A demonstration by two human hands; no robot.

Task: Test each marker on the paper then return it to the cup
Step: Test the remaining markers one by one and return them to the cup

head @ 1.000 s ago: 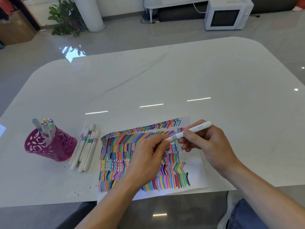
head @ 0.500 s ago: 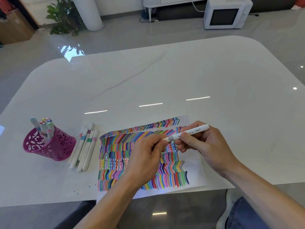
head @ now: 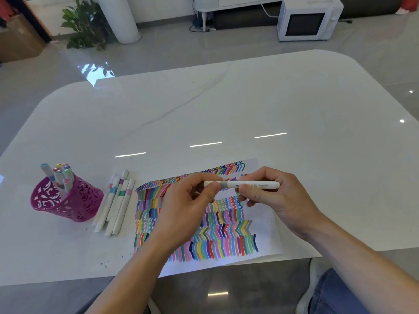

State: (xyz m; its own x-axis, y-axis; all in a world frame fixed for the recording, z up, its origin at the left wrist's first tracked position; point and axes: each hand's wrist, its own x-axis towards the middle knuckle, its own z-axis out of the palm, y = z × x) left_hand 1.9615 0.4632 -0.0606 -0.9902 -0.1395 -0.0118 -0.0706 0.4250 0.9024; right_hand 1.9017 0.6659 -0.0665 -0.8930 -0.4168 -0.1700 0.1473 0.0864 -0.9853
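At the desk's [head: 249, 98] left edge, a pink cut-out cup [head: 68, 200] stands upright, holding several capped markers [head: 59, 175] whose lower ends are hidden inside. Just beside it to the right, a bunch of white markers [head: 115, 200] lies flat, touching one another; the exact count is hard to tell. Next comes the paper [head: 265, 227], crowded with rows of coloured strokes, its near edge overhanging the desk and partly covered by the left forearm. Above the paper, the left hand [head: 188, 207] pinches one end of a white marker with a grey band [head: 244, 184], held level; the right hand [head: 276, 196] grips its barrel. Fingers hide the tip, and the barrel's print is too small to read.
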